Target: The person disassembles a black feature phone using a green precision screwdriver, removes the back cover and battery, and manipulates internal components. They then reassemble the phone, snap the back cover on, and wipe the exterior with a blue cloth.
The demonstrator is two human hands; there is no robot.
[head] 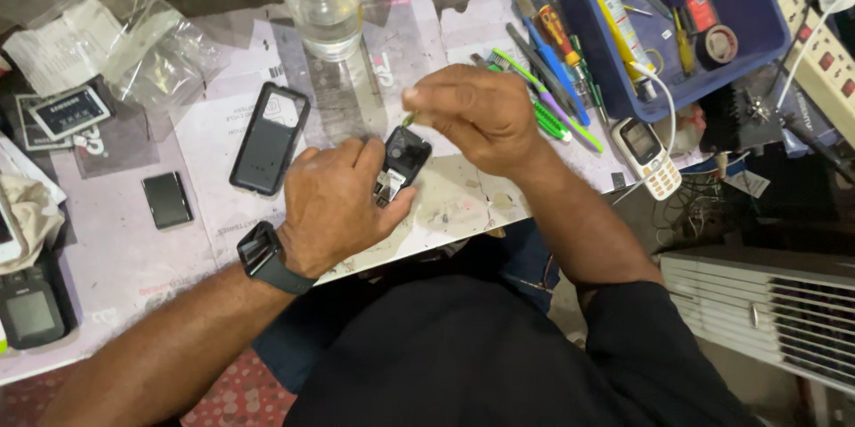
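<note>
Cluttered paper-covered workbench (134, 240): left hand (338, 204) grips an opened small phone (398, 166) at centre frame; right hand (472, 115) pinches a thin green tool (409, 119).

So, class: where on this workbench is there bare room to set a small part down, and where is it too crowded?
Bare paper lies between the black phone case and the small dark battery, and below that battery toward the left hand. Another patch sits under the right hand, near the table edge. It is crowded by the tools, blue tray and plastic bags.
</note>
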